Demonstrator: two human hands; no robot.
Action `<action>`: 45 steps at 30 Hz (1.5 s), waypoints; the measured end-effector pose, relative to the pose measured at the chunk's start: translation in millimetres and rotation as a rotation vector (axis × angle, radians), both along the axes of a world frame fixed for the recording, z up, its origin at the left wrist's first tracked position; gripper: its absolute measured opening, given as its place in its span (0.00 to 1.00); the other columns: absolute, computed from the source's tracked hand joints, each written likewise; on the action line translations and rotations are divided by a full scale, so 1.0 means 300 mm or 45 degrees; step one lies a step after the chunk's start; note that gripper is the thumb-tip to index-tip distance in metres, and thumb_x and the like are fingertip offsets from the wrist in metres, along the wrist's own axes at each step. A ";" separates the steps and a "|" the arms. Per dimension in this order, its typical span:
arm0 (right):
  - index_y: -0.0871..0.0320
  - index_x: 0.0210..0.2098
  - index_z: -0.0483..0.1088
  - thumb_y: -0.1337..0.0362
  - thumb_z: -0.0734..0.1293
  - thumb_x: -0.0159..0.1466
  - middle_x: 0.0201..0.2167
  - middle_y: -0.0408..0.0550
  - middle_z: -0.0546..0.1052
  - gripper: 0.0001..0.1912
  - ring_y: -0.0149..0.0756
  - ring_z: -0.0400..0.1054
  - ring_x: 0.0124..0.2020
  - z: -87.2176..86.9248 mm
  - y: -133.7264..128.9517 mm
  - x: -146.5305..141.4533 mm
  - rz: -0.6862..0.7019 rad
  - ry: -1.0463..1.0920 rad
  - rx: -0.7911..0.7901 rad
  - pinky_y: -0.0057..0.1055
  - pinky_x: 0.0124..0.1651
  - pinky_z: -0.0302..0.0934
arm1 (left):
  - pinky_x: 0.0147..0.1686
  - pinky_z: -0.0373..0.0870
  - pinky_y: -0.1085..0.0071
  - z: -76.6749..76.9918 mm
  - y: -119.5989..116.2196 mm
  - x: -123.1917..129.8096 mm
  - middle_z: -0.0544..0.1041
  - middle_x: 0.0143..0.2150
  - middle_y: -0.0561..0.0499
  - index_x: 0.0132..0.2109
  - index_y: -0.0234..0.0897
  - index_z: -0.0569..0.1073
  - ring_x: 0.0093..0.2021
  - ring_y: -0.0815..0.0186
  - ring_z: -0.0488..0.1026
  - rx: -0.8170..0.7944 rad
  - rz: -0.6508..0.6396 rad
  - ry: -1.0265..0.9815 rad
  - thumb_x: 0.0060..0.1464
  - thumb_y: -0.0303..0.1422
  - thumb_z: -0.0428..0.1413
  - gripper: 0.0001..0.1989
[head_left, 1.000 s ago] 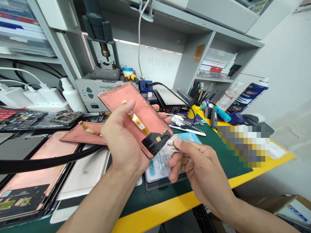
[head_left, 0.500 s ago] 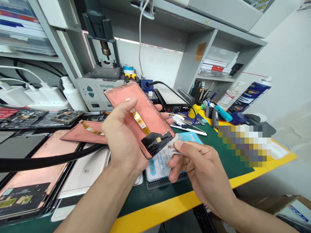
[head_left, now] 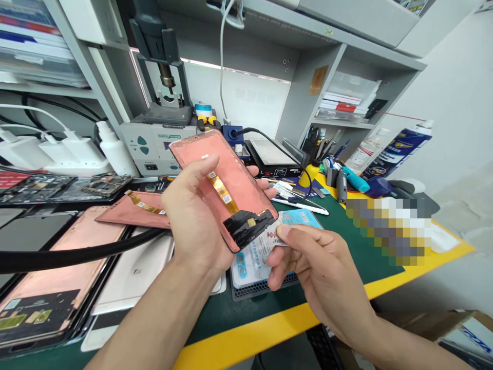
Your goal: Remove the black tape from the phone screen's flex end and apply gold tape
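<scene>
My left hand (head_left: 200, 221) is closed around a phone screen (head_left: 246, 180), held tilted with its copper-coloured back towards me. A gold flex cable (head_left: 222, 192) runs down that back to a black strip (head_left: 248, 228) at the lower end. Between the thumb and fingers of my right hand (head_left: 316, 257) is a thin printed card (head_left: 271, 237), whose tip meets the screen's lower right edge; whether it goes in under the edge I cannot tell. Below both hands lies a blue and white package (head_left: 250, 264) on the green mat.
A second copper-backed screen (head_left: 134, 209) and several phone parts lie at left, crossed by a thick black hose (head_left: 84, 257). Behind stand a grey control station (head_left: 154, 149) and a small black-framed heating plate (head_left: 271, 156). Tweezers, pens and a spray can (head_left: 402, 149) are at right.
The view has shifted very slightly. Both hands, the phone screen and the card keep almost the same places and grips.
</scene>
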State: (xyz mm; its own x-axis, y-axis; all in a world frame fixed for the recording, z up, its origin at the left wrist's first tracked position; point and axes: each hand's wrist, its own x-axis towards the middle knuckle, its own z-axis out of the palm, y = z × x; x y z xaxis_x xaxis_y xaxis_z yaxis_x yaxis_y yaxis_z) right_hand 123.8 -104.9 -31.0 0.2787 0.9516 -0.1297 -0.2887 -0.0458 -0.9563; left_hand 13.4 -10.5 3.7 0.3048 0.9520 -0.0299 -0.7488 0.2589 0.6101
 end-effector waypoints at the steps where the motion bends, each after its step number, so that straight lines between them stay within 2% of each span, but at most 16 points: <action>1: 0.62 0.22 0.77 0.55 0.75 0.60 0.20 0.48 0.79 0.17 0.33 0.73 0.17 0.000 -0.001 0.000 -0.002 -0.001 0.002 0.24 0.23 0.69 | 0.37 0.78 0.50 -0.001 0.000 -0.001 0.79 0.33 0.40 0.32 0.31 0.77 0.33 0.50 0.80 0.005 -0.001 0.000 0.53 0.40 0.55 0.15; 13: 0.62 0.23 0.77 0.57 0.75 0.61 0.20 0.48 0.80 0.16 0.32 0.73 0.16 -0.005 -0.006 -0.005 -0.020 0.047 0.013 0.23 0.23 0.69 | 0.37 0.78 0.49 -0.002 0.003 0.000 0.80 0.33 0.40 0.31 0.31 0.78 0.33 0.49 0.81 0.021 -0.017 0.010 0.53 0.40 0.55 0.15; 20: 0.62 0.22 0.78 0.57 0.75 0.61 0.20 0.49 0.79 0.16 0.33 0.73 0.16 0.001 -0.008 -0.008 -0.040 0.067 -0.005 0.23 0.23 0.69 | 0.34 0.79 0.52 0.000 -0.005 -0.003 0.79 0.31 0.41 0.31 0.32 0.77 0.32 0.51 0.80 0.024 -0.001 0.015 0.53 0.40 0.55 0.15; 29: 0.62 0.23 0.78 0.58 0.75 0.60 0.20 0.49 0.80 0.15 0.33 0.73 0.16 0.004 -0.003 -0.010 -0.059 0.113 0.005 0.24 0.22 0.69 | 0.36 0.79 0.53 0.001 -0.009 0.001 0.79 0.31 0.41 0.32 0.31 0.78 0.32 0.53 0.79 0.020 -0.023 -0.012 0.52 0.41 0.55 0.16; 35: 0.63 0.22 0.77 0.58 0.74 0.62 0.20 0.50 0.80 0.16 0.33 0.73 0.16 0.001 -0.003 -0.012 -0.064 0.097 0.016 0.24 0.23 0.69 | 0.36 0.79 0.53 0.002 -0.015 0.005 0.77 0.31 0.44 0.32 0.33 0.76 0.32 0.54 0.79 0.053 0.043 -0.046 0.53 0.39 0.55 0.12; 45: 0.63 0.21 0.77 0.58 0.74 0.61 0.20 0.50 0.80 0.17 0.33 0.73 0.16 0.003 -0.002 -0.010 -0.069 0.082 0.003 0.24 0.23 0.69 | 0.35 0.79 0.52 0.001 -0.012 0.007 0.76 0.30 0.44 0.30 0.33 0.76 0.32 0.52 0.79 0.077 0.042 -0.038 0.53 0.38 0.54 0.13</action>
